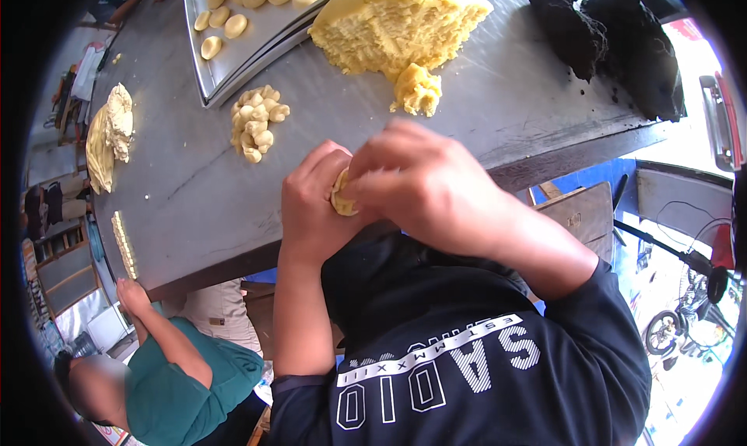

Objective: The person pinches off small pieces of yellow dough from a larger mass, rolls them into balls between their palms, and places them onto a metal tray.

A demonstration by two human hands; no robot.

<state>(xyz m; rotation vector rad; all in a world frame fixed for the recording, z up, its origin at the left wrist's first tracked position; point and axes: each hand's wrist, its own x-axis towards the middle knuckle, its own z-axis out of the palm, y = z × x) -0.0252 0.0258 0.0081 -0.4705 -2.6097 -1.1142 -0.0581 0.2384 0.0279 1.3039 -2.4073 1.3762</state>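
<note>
The left hand (311, 205) is cupping a small piece of dough (342, 201), and the right hand (424, 185) is closing over it, fingertips pinching its edge, just above the table (498, 96) rim. It looks soft, light and slightly sticky, best held gently around its sides. At twelve o'clock the big dough block (397, 26) is lying; at eleven, a pile of shaped pieces (255, 123) and a tray (257, 33).
</note>
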